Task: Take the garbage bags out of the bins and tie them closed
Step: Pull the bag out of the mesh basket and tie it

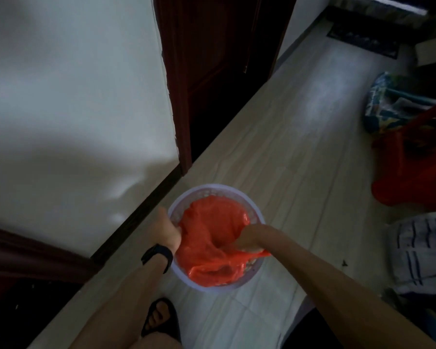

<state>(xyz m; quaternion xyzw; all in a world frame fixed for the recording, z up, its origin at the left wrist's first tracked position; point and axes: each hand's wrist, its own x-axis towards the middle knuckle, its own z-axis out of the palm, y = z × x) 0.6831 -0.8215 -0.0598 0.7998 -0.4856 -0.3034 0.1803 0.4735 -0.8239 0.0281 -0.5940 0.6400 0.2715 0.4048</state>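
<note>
Head view: red bag [212, 238] around fingers [237, 244]

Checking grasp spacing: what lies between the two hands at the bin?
Only the red bag, crumpled and sitting in the bin, spans from the left hand to the right hand; the head view shows it.

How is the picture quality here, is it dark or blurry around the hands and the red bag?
Head view: dim and underexposed, with wide-angle bending at the edges; soft overall, so the left hand and right hand gripping the red bag in the bin lack finger detail; a pale sheen lies on the floor.
</note>
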